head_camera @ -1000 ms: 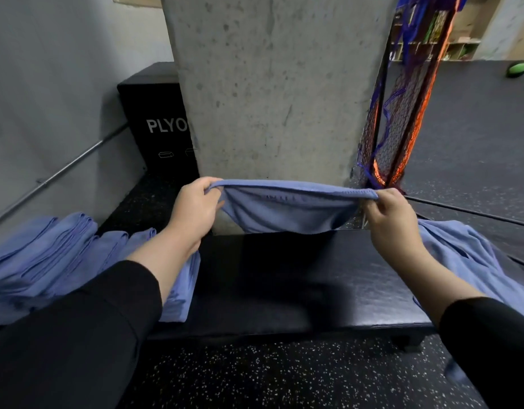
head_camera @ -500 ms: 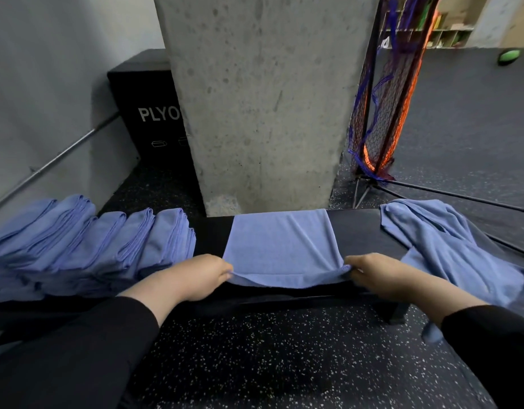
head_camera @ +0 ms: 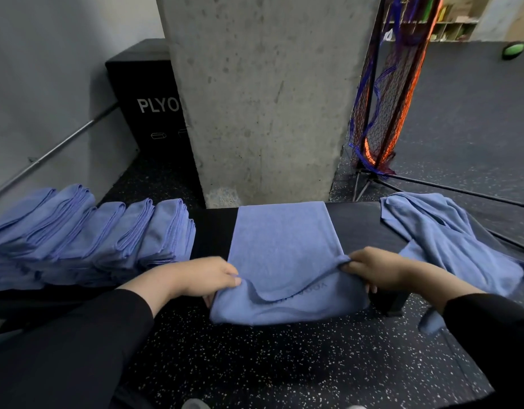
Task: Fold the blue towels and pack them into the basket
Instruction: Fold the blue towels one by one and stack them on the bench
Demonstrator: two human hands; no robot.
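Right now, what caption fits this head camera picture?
Both hands, left hand and right hand, pinch a flat blue cloth towel on the black bench.

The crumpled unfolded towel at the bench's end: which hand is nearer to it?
Right. The right hand pinches the flat towel just beside the crumpled towel; the left hand grips the flat towel's far side, nearer the folded stack.

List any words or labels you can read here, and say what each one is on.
"PLYO": white letters on the black box behind the grey concrete pillar, which cuts the word off.
Faint lettering on the blue towel gripped by the left hand and right hand: too blurred to read.
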